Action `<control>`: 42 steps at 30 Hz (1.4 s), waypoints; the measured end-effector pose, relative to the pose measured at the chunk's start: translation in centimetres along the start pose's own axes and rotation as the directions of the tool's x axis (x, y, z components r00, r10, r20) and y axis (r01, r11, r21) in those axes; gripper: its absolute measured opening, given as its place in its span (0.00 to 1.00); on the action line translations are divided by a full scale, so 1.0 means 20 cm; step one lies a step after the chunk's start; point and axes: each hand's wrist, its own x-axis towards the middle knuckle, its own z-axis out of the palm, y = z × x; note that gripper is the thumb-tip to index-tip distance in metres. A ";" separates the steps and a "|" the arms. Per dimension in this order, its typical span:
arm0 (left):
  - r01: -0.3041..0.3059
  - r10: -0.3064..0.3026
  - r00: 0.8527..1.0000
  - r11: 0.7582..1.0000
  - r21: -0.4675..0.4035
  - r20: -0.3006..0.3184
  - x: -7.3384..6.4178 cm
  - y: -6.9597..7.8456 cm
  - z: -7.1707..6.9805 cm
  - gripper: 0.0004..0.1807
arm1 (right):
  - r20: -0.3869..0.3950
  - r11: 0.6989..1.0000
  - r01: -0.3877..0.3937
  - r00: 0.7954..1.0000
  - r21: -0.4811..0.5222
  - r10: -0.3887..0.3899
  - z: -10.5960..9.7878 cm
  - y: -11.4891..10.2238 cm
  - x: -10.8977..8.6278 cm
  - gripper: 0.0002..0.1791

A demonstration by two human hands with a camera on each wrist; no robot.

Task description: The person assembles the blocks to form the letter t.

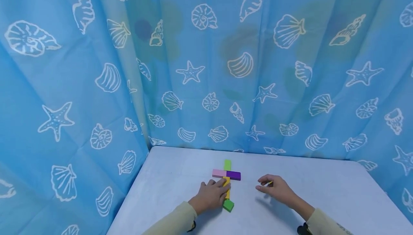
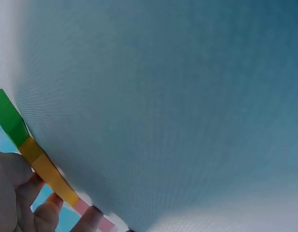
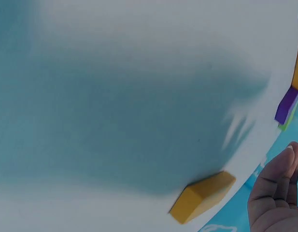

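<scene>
Coloured blocks lie in a cross on the white table: a light green block at the far end, a pink block and a purple block as the crossbar, then a yellow block and a green block. My left hand rests with straight fingers on that yellow block, beside the green one. My right hand hovers to the right of the cross, fingers relaxed. A second yellow block lies on the table just under its fingertips, apart from them.
A blue curtain printed with white shells and starfish hangs round the back and left of the table. The purple block shows at the right edge of the right wrist view.
</scene>
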 end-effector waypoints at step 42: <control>0.010 -0.009 1.000 0.999 -0.037 0.020 0.00 0.00 -0.02 0.27 | -0.096 0.976 -0.139 0.988 -0.169 0.124 -0.26 0.36 0.03 0.36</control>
